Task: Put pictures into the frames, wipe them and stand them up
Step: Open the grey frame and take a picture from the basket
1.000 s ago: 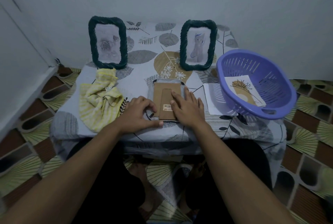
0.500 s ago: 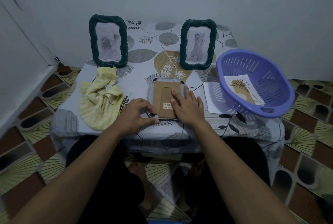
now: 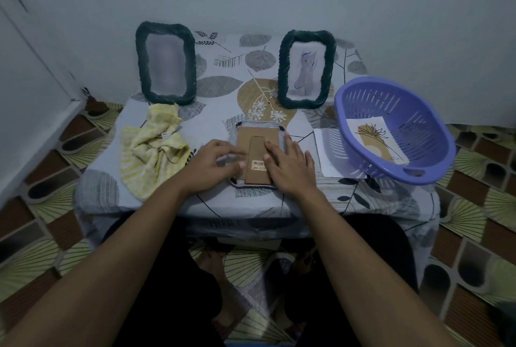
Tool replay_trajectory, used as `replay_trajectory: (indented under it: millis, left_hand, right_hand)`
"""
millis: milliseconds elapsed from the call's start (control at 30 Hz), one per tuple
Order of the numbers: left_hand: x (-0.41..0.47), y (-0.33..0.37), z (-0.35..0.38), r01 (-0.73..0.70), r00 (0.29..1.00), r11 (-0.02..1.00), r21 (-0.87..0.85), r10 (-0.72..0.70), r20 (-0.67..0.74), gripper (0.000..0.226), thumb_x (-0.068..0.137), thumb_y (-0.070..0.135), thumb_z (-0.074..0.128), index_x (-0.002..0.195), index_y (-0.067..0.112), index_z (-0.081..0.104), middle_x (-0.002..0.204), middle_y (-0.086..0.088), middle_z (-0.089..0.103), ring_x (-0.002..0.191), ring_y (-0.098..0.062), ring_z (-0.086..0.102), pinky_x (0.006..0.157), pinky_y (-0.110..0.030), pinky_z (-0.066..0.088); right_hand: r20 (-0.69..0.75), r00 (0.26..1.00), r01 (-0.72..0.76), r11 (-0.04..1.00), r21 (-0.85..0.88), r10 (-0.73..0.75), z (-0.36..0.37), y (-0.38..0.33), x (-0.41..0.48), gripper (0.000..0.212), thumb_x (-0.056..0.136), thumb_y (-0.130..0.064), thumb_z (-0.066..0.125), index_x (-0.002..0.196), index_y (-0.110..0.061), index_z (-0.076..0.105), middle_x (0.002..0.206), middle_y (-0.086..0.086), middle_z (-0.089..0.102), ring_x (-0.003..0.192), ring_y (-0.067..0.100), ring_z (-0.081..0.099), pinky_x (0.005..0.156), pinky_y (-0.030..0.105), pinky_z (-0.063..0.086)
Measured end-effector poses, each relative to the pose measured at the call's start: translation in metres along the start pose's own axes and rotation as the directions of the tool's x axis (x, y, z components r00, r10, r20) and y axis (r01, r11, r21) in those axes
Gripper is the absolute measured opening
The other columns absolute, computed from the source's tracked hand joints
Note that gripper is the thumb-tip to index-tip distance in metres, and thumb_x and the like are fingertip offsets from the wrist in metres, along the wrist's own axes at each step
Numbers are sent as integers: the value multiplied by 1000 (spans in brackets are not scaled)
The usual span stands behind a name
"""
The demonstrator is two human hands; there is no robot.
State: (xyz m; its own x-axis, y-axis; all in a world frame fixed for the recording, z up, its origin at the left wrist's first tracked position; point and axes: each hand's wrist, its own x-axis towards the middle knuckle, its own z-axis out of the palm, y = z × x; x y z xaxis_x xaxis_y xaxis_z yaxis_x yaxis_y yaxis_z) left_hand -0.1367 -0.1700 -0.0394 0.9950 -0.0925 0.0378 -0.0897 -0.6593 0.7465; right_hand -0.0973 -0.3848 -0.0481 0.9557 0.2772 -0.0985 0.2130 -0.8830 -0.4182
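A picture frame (image 3: 258, 137) lies face down near the table's front, its brown cardboard back and stand facing up. My left hand (image 3: 213, 166) rests on the frame's left edge with fingers curled and the thumb pressed at the near left corner. My right hand (image 3: 291, 168) lies flat on the right side of the backing, fingers spread. Two dark green braided frames stand at the back: the left frame (image 3: 166, 63) and the right frame (image 3: 305, 69), which shows a drawing. A yellow striped cloth (image 3: 152, 148) lies crumpled to the left.
A purple slotted basket (image 3: 396, 129) sits tilted at the right table edge with a plant picture (image 3: 374, 141) inside. A white sheet (image 3: 328, 152) lies partly under it. The patterned tablecloth (image 3: 217, 87) covers the small table; walls stand close behind and to the left.
My left hand has shifted slightly right along the frame's left edge. The right hand stays pressed on the backing. The camera view has dipped a little.
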Motion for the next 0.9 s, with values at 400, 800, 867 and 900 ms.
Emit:
replay_trajectory:
  millis: [400,800,867,900]
  left_hand:
    - [26,6,31,256,959,795,550,-280,-42,116,70,96,12,158,23,-9,167,-4,-6,153,-28,-8,118,-61,-7]
    - [25,4,31,266,962,799,540,-257,-93,120,66,100,17,159,26,-3,168,0,-2,153,-25,-5,119,-58,-6]
    - [25,3,32,265,963,798,542,-252,-100,122,64,101,16,159,26,-3,168,0,-1,154,-25,-4,120,-58,-5]
    - [26,2,32,266,963,797,542,-250,-103,123,63,101,16,159,26,-2,168,0,0,154,-25,-3,120,-58,-5]
  right_hand:
    - [-13,1000,3,1000,10,-3,0,-2,-1,48,106,-49,24,154,-46,24,168,0,-4,154,22,1,121,46,-7]
    - [85,996,24,1000,11,-25,-12,-2,1,53,105,-48,29,157,-41,19,168,3,-7,154,27,3,121,47,-3]
    - [101,993,54,999,6,-54,-23,2,1,60,102,-43,39,157,-30,20,168,5,1,150,33,17,120,47,10]
    - [93,994,62,998,9,-63,-28,4,-1,64,99,-40,45,156,-24,20,168,5,6,147,34,25,117,47,17]
